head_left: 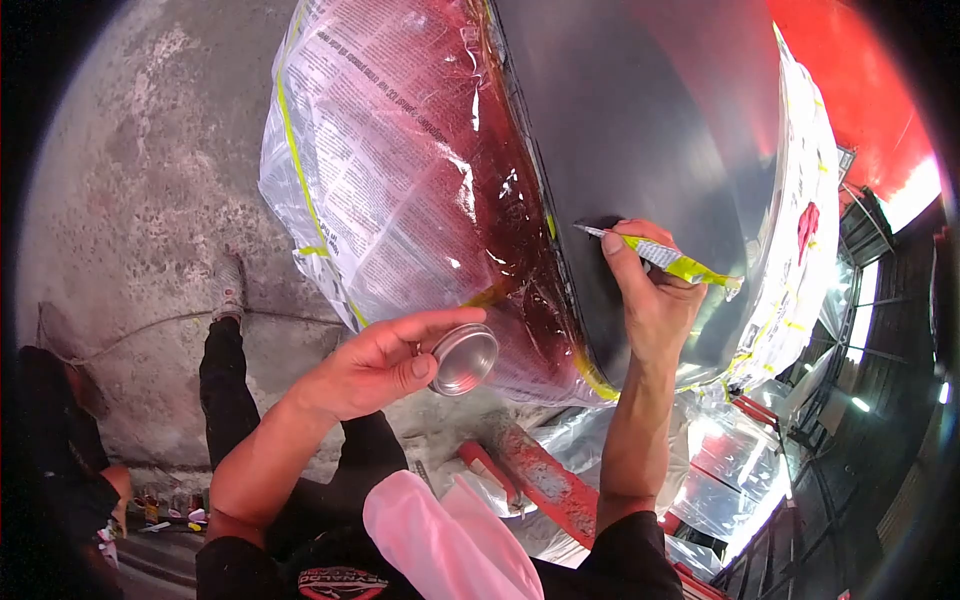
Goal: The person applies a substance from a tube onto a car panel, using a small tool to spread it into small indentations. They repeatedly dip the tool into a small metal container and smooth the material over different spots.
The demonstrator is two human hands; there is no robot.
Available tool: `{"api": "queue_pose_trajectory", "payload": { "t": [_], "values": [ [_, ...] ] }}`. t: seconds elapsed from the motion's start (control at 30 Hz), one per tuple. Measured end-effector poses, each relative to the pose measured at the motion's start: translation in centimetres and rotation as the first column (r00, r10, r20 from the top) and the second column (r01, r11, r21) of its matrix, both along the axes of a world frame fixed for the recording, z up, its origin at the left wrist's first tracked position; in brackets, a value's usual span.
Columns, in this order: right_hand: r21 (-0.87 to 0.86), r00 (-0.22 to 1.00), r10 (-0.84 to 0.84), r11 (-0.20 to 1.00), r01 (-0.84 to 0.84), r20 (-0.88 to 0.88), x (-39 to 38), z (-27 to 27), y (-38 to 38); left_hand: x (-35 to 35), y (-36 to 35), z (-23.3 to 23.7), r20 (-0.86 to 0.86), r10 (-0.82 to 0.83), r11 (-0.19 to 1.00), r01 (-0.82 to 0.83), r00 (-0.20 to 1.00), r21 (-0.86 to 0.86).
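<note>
Against the grey panel (pixel 650 120), my right hand (pixel 655 300) pinches a taped brush (pixel 660 257); my left hand (pixel 385 360) grips a small tin (pixel 465 358) above the concrete floor (pixel 150 200).

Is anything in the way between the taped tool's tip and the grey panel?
Nothing visible. The taped tool in the right hand has its tip at the bare grey panel, just beside the masking paper. The left hand holds the tin lower, clear.

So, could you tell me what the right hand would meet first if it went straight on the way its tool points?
Probably the grey panel: the right hand's taped tool seems almost to touch it, with plastic masking beyond its edge; depth is unclear.
</note>
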State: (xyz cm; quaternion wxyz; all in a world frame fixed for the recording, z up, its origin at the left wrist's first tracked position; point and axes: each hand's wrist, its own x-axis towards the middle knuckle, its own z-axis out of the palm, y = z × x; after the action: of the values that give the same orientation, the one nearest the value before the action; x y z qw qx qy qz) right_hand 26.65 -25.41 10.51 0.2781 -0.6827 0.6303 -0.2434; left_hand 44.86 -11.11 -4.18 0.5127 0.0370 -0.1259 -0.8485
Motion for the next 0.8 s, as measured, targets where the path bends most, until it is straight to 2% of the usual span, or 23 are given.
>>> {"api": "queue_pose_trajectory", "payload": {
  "t": [0.8],
  "values": [
    [-0.013,0.999,-0.017,1.0,0.017,0.037,-0.21,-0.15,0.05,-0.02,-0.2,0.15,0.014,-0.008,1.0,0.008,1.0,0.002]
  ]
}}
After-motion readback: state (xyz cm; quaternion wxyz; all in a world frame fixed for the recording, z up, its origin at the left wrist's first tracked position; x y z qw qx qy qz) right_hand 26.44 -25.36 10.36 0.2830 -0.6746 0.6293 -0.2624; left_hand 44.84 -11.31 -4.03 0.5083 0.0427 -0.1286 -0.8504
